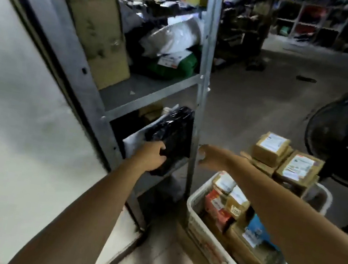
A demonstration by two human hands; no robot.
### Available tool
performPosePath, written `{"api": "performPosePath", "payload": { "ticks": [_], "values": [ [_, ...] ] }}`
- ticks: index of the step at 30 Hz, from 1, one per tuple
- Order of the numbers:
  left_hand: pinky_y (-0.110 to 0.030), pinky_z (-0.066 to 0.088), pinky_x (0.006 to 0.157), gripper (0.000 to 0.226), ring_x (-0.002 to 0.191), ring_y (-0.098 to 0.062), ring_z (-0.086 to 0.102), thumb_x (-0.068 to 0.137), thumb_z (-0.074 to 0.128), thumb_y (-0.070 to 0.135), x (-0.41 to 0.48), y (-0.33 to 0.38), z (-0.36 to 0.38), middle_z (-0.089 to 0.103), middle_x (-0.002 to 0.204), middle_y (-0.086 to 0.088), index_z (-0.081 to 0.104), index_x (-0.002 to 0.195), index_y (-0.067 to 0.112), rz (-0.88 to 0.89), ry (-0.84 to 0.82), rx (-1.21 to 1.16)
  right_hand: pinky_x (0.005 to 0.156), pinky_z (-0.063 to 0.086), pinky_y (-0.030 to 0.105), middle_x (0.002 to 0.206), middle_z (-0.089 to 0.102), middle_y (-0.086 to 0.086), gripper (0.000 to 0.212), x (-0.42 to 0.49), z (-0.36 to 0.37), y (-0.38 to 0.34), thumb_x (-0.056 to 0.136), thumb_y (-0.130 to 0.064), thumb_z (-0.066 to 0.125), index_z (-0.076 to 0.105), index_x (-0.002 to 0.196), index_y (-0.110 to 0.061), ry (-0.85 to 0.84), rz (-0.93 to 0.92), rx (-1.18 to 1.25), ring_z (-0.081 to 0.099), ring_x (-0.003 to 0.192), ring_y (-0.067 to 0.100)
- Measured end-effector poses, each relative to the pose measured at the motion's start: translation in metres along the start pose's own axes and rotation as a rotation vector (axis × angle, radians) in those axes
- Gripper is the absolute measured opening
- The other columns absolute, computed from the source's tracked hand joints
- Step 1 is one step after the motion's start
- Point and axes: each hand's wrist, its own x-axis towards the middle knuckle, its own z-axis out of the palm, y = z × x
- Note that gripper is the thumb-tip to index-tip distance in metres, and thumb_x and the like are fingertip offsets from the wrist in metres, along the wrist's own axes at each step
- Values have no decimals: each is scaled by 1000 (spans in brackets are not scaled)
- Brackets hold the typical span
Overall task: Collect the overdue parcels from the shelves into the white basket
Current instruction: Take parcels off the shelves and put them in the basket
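Note:
A black plastic-wrapped parcel [174, 132] leans on the lower shelf of a grey metal rack [151, 93], with a white flat parcel [137, 141] behind it. My left hand [151, 154] grips the black parcel's lower left edge. Just right of the rack's front post [202, 91], my right hand [208, 157] hovers with loosely curled fingers and holds nothing. The white basket [198, 221] stands on the floor below my right arm, filled with several boxes.
On the shelf above stand a tall cardboard box [99, 37], white bags [176, 37] and a green parcel [176, 64]. Stacked cardboard boxes [286, 162] sit behind the basket. A black fan [346, 135] stands at right. A white wall [14, 108] is at left.

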Motion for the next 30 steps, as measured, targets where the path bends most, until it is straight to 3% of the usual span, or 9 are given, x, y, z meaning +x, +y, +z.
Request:
{"api": "performPosePath", "payload": {
  "ticks": [3,6,9,12,15,22,27,30],
  "values": [
    [-30,44,80,39,110,-31,61,95,59,32,-61,-55,-2,64,123,-8,56,131,15,-106,76,-1,90,45,30,128,60,12,42,4,16,-63,89,-27,62,59,128,-10,-22,-144,-72,57,115,31],
    [-32,49,89,37,115,-28,62,93,60,37,-132,-107,1,68,119,-6,59,128,25,-249,174,-44,94,46,34,132,57,11,47,0,35,-132,90,-34,62,55,132,-14,-85,-266,-138,55,118,32],
    [-33,46,100,41,122,-23,58,95,59,39,-217,-162,4,65,127,-3,54,134,26,-459,209,-96,85,42,29,134,56,9,42,-14,60,-215,94,-35,58,53,129,-14,-140,-435,-212,55,117,29],
    [-32,47,98,42,123,-23,57,95,58,37,-306,-206,11,64,129,-5,53,135,26,-642,283,-121,99,40,30,145,49,4,54,-42,87,-289,94,-39,61,46,141,-18,-159,-560,-232,48,129,26],
    [-35,46,100,45,124,-26,55,94,61,36,-403,-235,23,61,134,-7,53,137,26,-810,342,-122,101,39,30,141,54,4,54,-91,118,-352,94,-38,62,46,142,-19,-182,-709,-254,48,130,25],
    [-39,49,100,46,118,-28,59,90,62,37,-602,-244,94,62,132,-8,57,133,23,-1108,412,-242,95,44,33,130,60,10,51,-225,209,-427,92,-40,63,50,137,-20,-269,-953,-333,55,119,29],
    [-37,45,104,48,127,-27,54,95,56,44,-723,-207,162,54,142,-3,51,140,28,-1230,419,-314,97,43,32,141,53,8,56,-322,276,-468,90,-40,64,48,140,-20,-358,-1082,-434,52,125,28],
    [-33,48,99,46,121,-26,58,94,55,41,-791,-187,200,58,138,-3,51,139,32,-1378,476,-366,92,44,28,134,58,7,49,-382,318,-497,89,-35,66,54,133,-18,-390,-1214,-463,56,120,27]
  ]
}}
